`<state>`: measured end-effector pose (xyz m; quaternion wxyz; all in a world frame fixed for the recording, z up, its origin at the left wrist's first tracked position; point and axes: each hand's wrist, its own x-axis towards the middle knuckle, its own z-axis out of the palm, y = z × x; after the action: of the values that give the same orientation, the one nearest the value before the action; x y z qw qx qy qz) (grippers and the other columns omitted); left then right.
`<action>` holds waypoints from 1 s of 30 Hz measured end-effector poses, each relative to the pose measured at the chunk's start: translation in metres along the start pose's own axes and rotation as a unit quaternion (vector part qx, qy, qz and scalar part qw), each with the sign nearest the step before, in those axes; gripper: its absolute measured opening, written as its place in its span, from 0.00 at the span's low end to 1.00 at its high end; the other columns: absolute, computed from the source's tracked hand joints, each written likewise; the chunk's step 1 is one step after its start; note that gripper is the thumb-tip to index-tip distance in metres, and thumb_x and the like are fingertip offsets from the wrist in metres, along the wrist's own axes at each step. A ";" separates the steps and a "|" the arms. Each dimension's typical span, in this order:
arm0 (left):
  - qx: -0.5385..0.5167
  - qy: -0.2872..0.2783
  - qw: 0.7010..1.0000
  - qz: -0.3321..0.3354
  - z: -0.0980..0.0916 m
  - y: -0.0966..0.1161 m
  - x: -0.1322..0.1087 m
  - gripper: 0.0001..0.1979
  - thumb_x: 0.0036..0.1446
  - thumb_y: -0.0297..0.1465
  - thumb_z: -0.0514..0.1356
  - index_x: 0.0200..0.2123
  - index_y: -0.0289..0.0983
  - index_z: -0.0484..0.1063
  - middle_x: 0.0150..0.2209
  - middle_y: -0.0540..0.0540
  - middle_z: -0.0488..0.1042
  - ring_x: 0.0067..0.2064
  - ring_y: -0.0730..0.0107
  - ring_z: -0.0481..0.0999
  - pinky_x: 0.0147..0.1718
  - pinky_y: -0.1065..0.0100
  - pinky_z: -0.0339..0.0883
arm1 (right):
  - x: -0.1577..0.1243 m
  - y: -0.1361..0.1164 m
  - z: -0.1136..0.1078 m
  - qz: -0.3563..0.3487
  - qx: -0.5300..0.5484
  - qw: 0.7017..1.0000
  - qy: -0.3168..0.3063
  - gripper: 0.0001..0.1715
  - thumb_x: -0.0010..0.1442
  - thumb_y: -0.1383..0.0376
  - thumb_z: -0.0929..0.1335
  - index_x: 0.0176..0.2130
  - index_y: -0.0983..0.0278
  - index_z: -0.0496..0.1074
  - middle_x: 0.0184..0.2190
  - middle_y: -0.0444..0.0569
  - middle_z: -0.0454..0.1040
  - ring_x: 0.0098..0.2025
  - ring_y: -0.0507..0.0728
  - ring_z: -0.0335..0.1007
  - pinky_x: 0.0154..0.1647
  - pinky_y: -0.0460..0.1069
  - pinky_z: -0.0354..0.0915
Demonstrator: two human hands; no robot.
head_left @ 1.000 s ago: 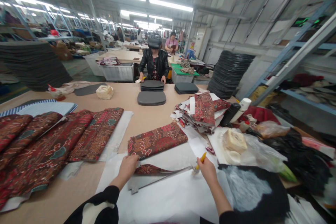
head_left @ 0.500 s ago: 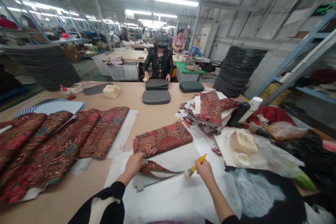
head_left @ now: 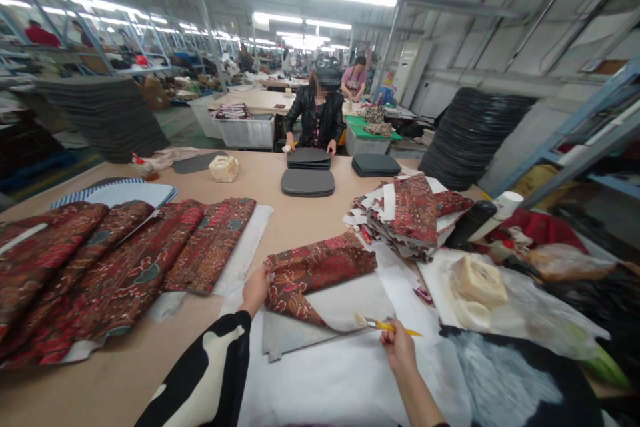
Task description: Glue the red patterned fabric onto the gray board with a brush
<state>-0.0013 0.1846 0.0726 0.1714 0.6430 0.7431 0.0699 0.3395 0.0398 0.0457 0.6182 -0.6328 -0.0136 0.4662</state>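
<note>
My left hand (head_left: 256, 290) is closed on the left end of a red-brown patterned fabric piece (head_left: 320, 267). The near edge of that piece curls up and back, baring its pale underside. Beneath it lies a grey flat panel (head_left: 300, 333) on white paper (head_left: 320, 387). In my right hand (head_left: 400, 347) is a brush (head_left: 387, 327) with a yellow handle, gripped between thumb and fingers. Its pale bristles point left, close to the right part of the curled fabric; whether they touch it I cannot tell.
Folded patterned fabric (head_left: 145, 267) lies in a row at left. A scrap pile (head_left: 415, 213), a bottle (head_left: 497, 213) and a cream block (head_left: 477, 280) are at right. Dark pads (head_left: 307, 182) lie at the far side, where a co-worker (head_left: 317, 113) handles some.
My left hand has moved away from me, lifting the fabric's left end and folding its near edge back. The brush has swung from slanting to nearly level, bristles leftward. The view has shifted slightly.
</note>
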 end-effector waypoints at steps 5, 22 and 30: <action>0.017 -0.002 1.000 -0.008 0.007 -0.002 0.012 0.14 0.57 0.31 0.45 0.40 0.38 0.69 0.38 0.42 0.77 0.39 0.65 0.75 0.34 0.67 0.63 | -0.054 0.040 0.051 -0.108 -0.157 0.969 -0.154 0.14 0.48 0.54 0.65 0.30 0.61 0.62 0.10 0.32 0.53 0.13 0.48 0.52 0.16 0.44 0.53; -0.021 -0.058 0.992 0.114 0.054 -0.034 -0.107 0.20 0.60 0.30 0.40 0.52 0.39 0.62 0.41 0.47 0.77 0.44 0.68 0.73 0.48 0.62 0.56 | -0.085 0.042 0.061 -0.360 -0.450 0.777 -0.254 0.12 0.57 0.58 0.60 0.35 0.59 0.68 0.30 0.45 0.74 0.33 0.54 0.70 0.35 0.46 0.63; -0.084 -0.096 0.989 0.075 0.048 -0.037 -0.106 0.21 0.59 0.31 0.41 0.53 0.39 0.60 0.45 0.48 0.76 0.47 0.72 0.72 0.51 0.66 0.56 | -0.107 0.059 0.087 -0.377 -0.566 0.691 -0.245 0.09 0.55 0.63 0.61 0.29 0.61 0.68 0.22 0.44 0.70 0.27 0.53 0.66 0.30 0.45 0.56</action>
<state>-0.0068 0.0689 0.0331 0.2896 0.6836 0.6647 0.0832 0.1937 0.0294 0.0776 0.2409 -0.6680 -0.6632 0.2367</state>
